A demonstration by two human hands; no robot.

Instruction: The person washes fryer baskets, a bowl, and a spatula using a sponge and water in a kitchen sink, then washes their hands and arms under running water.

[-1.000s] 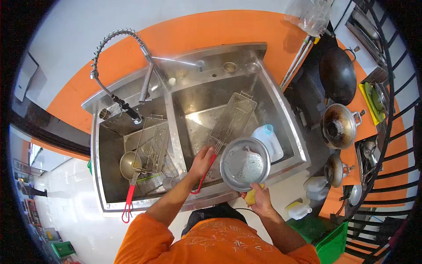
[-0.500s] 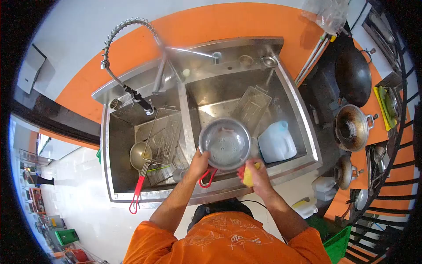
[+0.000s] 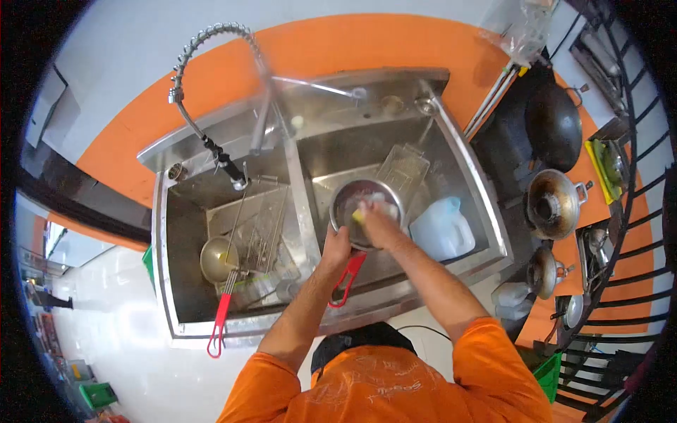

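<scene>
**Sponge in the bowl, over the right basin**

Head view: The left hand (image 3: 337,244) grasps the near left edge of the metal bowl (image 3: 340,213). The right hand (image 3: 381,224) is inside the bowl, blurred, with its fingers around a yellow sponge (image 3: 360,215); something whitish shows beside those fingers. The bowl is over the right basin (image 3: 335,149), its open side up; whether it rests on anything beneath cannot be told.

Just beyond the bowl, a wire basket (image 3: 404,171) lies in the same basin. A red handle (image 3: 345,282) shows on the near side of the bowl, close to the left hand. To the right of the bowl a pale jug (image 3: 443,229) lies on its side.

In the left basin (image 3: 185,229), a second basket (image 3: 261,225) leans beside a round pan (image 3: 214,259); a red grip (image 3: 223,316) reaches over the front rim. The spray head (image 3: 231,173) hangs above this basin from a coiled hose (image 3: 182,70).

Well apart, on the right, are a dark wok (image 3: 553,127), a stained pot (image 3: 560,211) and a smaller pot (image 3: 543,273).
</scene>
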